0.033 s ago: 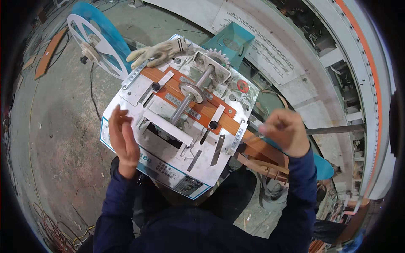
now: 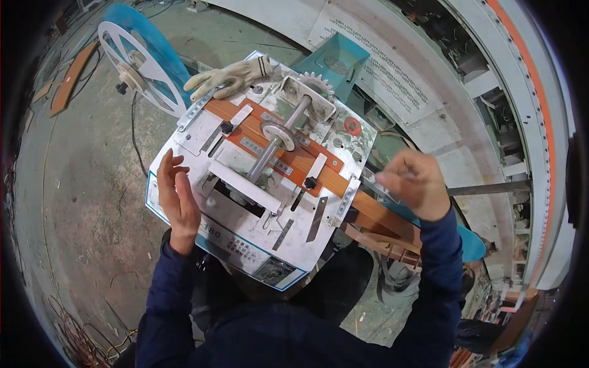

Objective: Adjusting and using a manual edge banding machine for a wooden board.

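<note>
A square metal machine top (image 2: 215, 221) lies in front of me, with a steel shaft (image 2: 276, 144) and a toothed wheel (image 2: 316, 83) on it. An orange wooden strip (image 2: 331, 178) runs across it under the shaft and sticks out to the right. My left hand (image 2: 178, 199) is held edge-on at the machine's left edge, fingers apart and holding nothing. My right hand (image 2: 414, 184) hovers over the strip's right end, its fingers pinched on a thin grey strip (image 2: 385, 184).
A pale work glove (image 2: 230, 76) lies on the machine's far edge. A white spoked wheel (image 2: 138, 67) with a blue guard stands at the far left, a teal box (image 2: 334, 61) behind. A curved white wall (image 2: 429, 92) rises on the right. Cables (image 2: 67, 331) lie on the concrete floor.
</note>
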The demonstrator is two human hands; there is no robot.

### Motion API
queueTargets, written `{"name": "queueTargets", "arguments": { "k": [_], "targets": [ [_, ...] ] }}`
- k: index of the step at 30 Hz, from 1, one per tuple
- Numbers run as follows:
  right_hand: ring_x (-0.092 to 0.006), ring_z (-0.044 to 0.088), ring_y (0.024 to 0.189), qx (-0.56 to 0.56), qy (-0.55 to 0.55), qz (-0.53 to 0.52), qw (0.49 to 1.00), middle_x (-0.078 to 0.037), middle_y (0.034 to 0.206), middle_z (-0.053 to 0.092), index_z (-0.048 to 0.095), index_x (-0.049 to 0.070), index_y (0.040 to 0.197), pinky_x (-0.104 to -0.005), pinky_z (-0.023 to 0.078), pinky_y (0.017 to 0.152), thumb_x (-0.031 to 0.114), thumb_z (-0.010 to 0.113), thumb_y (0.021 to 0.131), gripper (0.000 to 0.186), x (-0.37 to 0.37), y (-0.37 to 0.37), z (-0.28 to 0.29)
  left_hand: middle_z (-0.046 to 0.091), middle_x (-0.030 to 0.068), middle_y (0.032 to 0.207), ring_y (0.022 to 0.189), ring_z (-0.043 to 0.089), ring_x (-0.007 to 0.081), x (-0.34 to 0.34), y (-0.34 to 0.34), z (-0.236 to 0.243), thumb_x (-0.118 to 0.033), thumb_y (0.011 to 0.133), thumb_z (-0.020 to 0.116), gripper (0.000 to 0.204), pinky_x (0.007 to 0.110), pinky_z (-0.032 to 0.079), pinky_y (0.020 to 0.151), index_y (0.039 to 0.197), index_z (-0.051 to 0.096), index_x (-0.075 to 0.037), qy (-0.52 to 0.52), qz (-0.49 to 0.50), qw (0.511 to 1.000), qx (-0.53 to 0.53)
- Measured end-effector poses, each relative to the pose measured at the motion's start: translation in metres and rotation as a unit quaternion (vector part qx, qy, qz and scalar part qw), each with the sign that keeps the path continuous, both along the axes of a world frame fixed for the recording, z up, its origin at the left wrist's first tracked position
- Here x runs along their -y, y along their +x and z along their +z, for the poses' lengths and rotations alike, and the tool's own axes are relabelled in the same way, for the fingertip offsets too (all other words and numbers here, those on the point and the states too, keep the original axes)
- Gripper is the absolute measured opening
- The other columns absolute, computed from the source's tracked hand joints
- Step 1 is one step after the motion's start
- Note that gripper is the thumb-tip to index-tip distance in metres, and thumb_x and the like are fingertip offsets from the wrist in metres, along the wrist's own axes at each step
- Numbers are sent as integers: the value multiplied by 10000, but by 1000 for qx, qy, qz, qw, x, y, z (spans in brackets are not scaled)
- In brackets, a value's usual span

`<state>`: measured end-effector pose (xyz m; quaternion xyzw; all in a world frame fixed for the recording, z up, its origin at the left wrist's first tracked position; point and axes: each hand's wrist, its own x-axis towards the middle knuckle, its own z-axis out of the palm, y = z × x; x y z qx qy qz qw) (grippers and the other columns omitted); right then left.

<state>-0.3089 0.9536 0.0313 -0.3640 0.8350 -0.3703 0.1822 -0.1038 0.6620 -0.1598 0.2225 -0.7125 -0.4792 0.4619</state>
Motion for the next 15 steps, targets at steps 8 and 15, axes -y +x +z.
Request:
{"name": "queueTargets", "arguments": {
  "k": [8,15],
  "targets": [
    [-137,551,541,-265,-59,27,962,-64,632,609,680,31,831,-279,435,515,169,743,776,161,107,-58,2,593,143,1066,889,585,213,12,-9,-40,-149,943,557,398,326,476,815,1296,484,21,-30,0,997,65],
    [-215,570,522,-294,-35,-7,955,-112,594,620,678,12,687,-338,445,525,297,750,748,300,210,-107,-45,598,147,974,844,599,263,13,-12,-35,-119,893,600,371,357,473,770,1232,522,11,-108,26,985,130]
  ]
}}
